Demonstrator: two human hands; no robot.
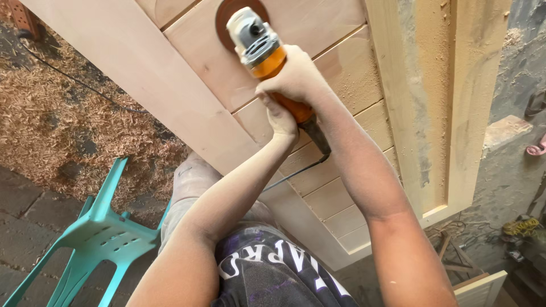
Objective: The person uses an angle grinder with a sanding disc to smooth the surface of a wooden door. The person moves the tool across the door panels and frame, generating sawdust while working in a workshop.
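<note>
An orange and grey angle grinder (260, 46) with a brown sanding disc (227, 17) rests its disc on a pale wooden door panel (341, 74) made of horizontal slats. My right hand (296, 77) wraps over the grinder's orange body from above. My left hand (282, 120) grips the same body from below, just behind the right hand. The grinder's black cord (296, 173) trails back toward me across the slats. Both arms are dusted with sawdust.
A turquoise plastic chair (96, 233) lies tipped at the lower left. Wood shavings (62, 119) cover the ground to the left. The door's wide frame boards (443, 102) run along the right. Another wooden piece (480, 290) and tools lie at the lower right.
</note>
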